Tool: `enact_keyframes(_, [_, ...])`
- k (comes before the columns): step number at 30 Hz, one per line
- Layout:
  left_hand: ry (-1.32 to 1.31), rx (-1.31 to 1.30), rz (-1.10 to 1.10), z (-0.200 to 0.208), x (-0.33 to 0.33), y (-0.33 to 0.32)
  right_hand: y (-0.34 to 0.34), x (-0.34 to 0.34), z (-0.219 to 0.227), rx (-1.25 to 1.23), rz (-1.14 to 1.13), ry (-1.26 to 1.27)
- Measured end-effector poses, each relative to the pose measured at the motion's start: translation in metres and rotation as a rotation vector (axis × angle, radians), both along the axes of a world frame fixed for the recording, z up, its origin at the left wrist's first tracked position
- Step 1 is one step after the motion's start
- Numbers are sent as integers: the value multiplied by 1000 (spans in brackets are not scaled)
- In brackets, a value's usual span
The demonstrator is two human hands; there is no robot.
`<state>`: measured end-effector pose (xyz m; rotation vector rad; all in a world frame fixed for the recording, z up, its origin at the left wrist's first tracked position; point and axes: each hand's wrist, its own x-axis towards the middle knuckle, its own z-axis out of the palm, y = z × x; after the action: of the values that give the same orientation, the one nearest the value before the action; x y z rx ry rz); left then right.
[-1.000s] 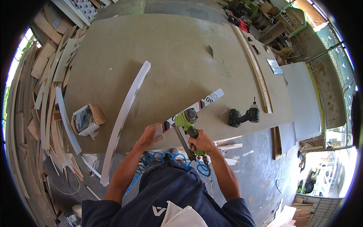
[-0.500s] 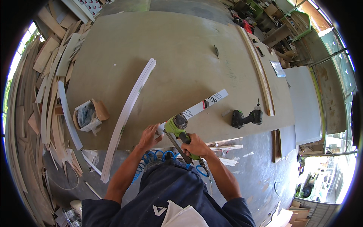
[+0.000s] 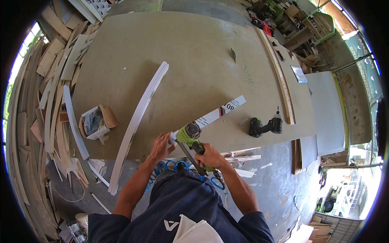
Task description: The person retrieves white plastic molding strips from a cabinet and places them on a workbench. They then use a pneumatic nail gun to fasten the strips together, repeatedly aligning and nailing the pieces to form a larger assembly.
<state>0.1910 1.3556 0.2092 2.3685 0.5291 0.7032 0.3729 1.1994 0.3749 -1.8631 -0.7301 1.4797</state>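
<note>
head view: a white strip lies slantwise on the near part of the bench, with bold black characters toward its far end, a red-and-black band beside them and finer dark print along its face; the left hand has its fingers bent and pinching the strip's near end; the right hand has its fingers wrapped round the handle of a green-and-black nail gun, whose head covers part of the strip, so contact between the 2 cannot be told; a white angular emblem shows on the dark shirt; faint markings on the bench are too dim to read; a black drill lies to the right, a bundle of pale strips and an open carton to the left
</note>
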Motion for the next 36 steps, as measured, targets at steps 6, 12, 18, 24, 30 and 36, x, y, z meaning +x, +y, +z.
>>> enact_keyframes(6, [-11,-20,17,-2,1,-2,-1,0,-2,17,1,-9])
enact_keyframes(12, [-9,-19,25,-2,0,-3,-6,0,-6,24,-35,24])
enact_keyframes(18, [2,-29,44,-2,0,-4,-8,1,-3,51,-51,8])
enact_keyframes(24, [6,-30,43,-1,0,-5,-8,2,-5,40,-60,18])
enact_keyframes(30, [0,-22,48,1,1,-5,-8,2,-4,49,-64,9])
enact_keyframes(36, [56,-55,44,3,1,-4,-9,5,-10,49,-42,5])
